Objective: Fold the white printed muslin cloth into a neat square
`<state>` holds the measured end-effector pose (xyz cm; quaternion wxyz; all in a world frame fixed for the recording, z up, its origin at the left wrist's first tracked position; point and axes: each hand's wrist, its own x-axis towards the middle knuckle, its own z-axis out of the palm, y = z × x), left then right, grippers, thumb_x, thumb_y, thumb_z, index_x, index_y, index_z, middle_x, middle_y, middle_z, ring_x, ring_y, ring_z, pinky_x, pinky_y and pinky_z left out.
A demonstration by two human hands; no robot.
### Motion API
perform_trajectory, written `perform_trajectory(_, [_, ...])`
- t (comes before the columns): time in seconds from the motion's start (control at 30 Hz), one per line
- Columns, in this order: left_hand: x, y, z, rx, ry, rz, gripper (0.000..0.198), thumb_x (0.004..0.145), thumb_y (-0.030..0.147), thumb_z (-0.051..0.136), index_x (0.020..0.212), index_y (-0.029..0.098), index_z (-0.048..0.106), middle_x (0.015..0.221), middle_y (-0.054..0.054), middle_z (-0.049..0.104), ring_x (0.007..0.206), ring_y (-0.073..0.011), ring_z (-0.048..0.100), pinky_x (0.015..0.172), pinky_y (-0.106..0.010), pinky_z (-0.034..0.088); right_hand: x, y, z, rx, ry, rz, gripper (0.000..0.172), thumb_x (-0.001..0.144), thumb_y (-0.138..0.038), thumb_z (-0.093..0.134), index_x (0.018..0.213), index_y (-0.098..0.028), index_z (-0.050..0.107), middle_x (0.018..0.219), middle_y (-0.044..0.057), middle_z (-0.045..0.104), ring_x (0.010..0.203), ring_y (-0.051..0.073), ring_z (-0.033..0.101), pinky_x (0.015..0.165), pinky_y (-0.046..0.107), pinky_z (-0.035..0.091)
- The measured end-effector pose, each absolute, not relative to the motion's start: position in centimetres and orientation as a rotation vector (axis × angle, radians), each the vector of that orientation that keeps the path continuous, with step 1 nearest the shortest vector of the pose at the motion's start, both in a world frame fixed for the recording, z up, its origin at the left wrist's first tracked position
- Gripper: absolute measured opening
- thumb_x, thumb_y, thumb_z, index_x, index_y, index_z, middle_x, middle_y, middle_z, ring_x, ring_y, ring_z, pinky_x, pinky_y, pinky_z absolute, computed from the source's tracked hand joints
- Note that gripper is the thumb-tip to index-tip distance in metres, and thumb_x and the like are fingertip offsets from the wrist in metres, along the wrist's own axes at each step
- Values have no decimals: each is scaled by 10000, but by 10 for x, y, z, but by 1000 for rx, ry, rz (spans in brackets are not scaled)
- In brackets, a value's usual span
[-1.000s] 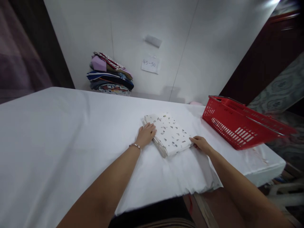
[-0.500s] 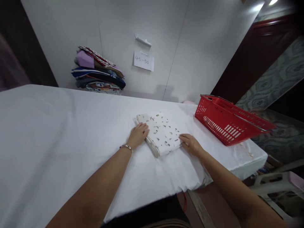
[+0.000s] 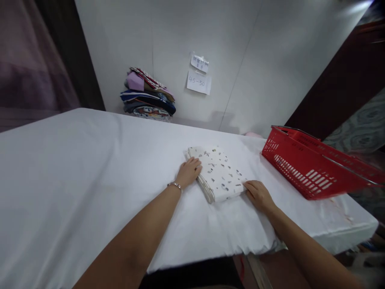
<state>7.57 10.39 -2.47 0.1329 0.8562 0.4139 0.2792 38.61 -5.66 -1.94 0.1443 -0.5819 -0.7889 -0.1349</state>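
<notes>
A white folded cloth (image 3: 222, 172) with small grey and green prints lies flat on the table, its stacked layers showing along the left side. My left hand (image 3: 189, 171), a bracelet at the wrist, holds that left edge with the fingers over the top. At the right corner my right hand (image 3: 259, 196) pinches the cloth, thumb and fingers closed on its edge. The undersides of both hands are hidden.
The table (image 3: 90, 172) wears a white cover. A red plastic basket (image 3: 303, 164) stands on its right end. Against the wall is a pile of folded fabrics (image 3: 148, 98), left of paper signs (image 3: 198, 82), one reading 45-50.
The view has turned a little to the left, so everything sits further right in the picture. Both hands keep their places on the folded cloth.
</notes>
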Motion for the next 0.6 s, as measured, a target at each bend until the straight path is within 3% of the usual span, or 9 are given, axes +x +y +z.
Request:
perform_trajectory(0.3, [75, 103, -27, 2479, 1172, 850, 296, 900, 364, 342, 1121, 284, 521, 1305, 11, 484, 1282, -183, 297, 991, -402, 317, 376, -52, -6, -1694, -2153, -145, 289, 776, -196, 458, 985, -194, 657, 1036, 107, 628, 971, 256, 565, 862, 426, 450])
perform_trajectory(0.47, [73, 100, -26, 2476, 1168, 868, 272, 897, 345, 353, 1083, 274, 538, 1277, 7, 501, 1272, -185, 308, 977, -407, 327, 333, -38, 5, -1658, -1992, 150, 316, 849, -312, 431, 1085, -234, 627, 1196, 83, 573, 1111, 244, 514, 879, 404, 470])
perform_trajectory(0.6, [71, 98, -25, 2469, 1164, 882, 276, 900, 345, 348, 1084, 264, 538, 1268, -2, 507, 1273, -184, 304, 979, -404, 321, 301, -30, 1, -1626, -2152, 313, 406, 854, -396, 459, 1222, -250, 546, 1343, 67, 457, 1248, 256, 392, 1022, 464, 337])
